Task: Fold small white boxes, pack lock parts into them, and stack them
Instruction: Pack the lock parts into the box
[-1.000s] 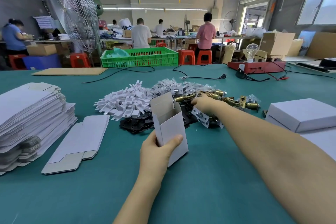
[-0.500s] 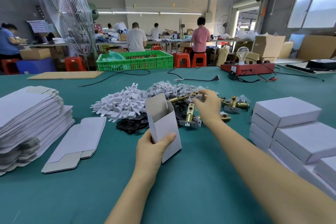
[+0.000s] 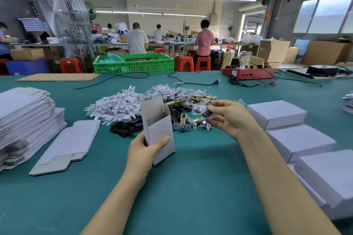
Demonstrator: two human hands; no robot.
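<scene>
Right hand (image 3: 228, 118): we see the fingers curled round a clear bag of dark lock parts (image 3: 204, 109), pinched at the fingertips and lifted off the worktop (image 3: 191, 187), just right of the open box.
Left hand (image 3: 144, 153): we see it gripping the lower part of the open box (image 3: 159, 131), thumb across the front panel; the box is upright, tilted slightly, its top flap raised and its mouth open.
Parts heap (image 3: 183, 114): behind and right of the open box we note brass latches, black plates and more bagged pieces lying together.
White inserts (image 3: 116, 107): piled behind and left of the open box.
Flat blanks (image 3: 24, 116): stacked far left of the open box, with a few loose blanks (image 3: 66, 146) nearer it.
Finished boxes (image 3: 298, 135): stacked to the right of the open box.
Risk: we judge the mouth narrow; a bag entered askew could catch on the raised flap, crease the wall or spill.
Cause: the slack, slippery film, and a one-handed hold low on the box that would let it tip.
</scene>
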